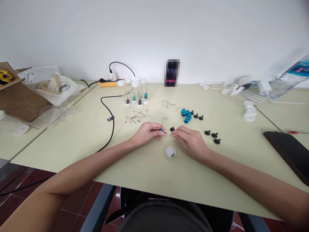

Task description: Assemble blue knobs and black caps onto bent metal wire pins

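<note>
While both forearms rest on the pale green table (pixel 72 141), the scene reads as follows.

Left hand: the left hand (pixel 147 132) pinches a thin metal pin (pixel 166 131) at its blue bead (pixel 160 130), fingers closed on it.
Right hand: the right hand (pixel 189 139) grasps the pin's other end between thumb and forefinger.
Pin: held just above the table, near the middle, between the two hands.
White cap (pixel 170 152): lies near the person, just below the hands, with small dark bits in it.
Blue beads (pixel 186 115): a cluster far of the right hand.
Black pieces (pixel 212 135): scattered right of the hands.
Loose pins (pixel 136 117): far of the left hand.
Capped vials (pixel 135 91): stand upright farther back.
Black cable (pixel 109 119): runs left of the hands.
</note>
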The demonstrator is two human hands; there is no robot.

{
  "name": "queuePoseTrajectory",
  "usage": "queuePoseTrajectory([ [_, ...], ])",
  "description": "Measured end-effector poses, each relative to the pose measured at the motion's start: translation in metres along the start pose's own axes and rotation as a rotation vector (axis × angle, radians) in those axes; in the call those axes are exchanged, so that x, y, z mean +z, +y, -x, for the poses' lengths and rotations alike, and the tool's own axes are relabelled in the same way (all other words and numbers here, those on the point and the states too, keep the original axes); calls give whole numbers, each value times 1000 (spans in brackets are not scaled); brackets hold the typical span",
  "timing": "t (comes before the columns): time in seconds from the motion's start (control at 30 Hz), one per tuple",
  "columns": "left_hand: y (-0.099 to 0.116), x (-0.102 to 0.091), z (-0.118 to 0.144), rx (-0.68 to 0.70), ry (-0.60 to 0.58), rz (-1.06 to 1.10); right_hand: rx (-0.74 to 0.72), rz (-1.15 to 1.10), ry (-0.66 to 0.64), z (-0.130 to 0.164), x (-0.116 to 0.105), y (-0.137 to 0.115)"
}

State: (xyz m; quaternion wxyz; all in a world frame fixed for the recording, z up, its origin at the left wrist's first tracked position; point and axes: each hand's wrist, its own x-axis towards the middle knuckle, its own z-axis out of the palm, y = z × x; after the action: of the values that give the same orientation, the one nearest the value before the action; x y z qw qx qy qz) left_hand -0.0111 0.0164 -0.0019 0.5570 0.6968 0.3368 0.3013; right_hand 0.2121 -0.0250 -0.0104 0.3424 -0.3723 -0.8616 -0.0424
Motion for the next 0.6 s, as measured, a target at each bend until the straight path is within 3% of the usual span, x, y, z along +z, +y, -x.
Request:
queuePoseTrajectory([
  [0.13, -1, 2, 1, 12, 20, -18, 168, -265, -49, -4, -5, -3],
  [0.3, 1, 5, 3, 27, 41, -66, 320, -398, -126, -10, -8, -6],
  [0.4, 3, 5, 4, 35, 38, -92, 304, -376, -140, -10, -7, -7],
  [0.6, 6, 0, 1, 4, 32, 19, 125, -228, -121, -7, -2, -4],
])
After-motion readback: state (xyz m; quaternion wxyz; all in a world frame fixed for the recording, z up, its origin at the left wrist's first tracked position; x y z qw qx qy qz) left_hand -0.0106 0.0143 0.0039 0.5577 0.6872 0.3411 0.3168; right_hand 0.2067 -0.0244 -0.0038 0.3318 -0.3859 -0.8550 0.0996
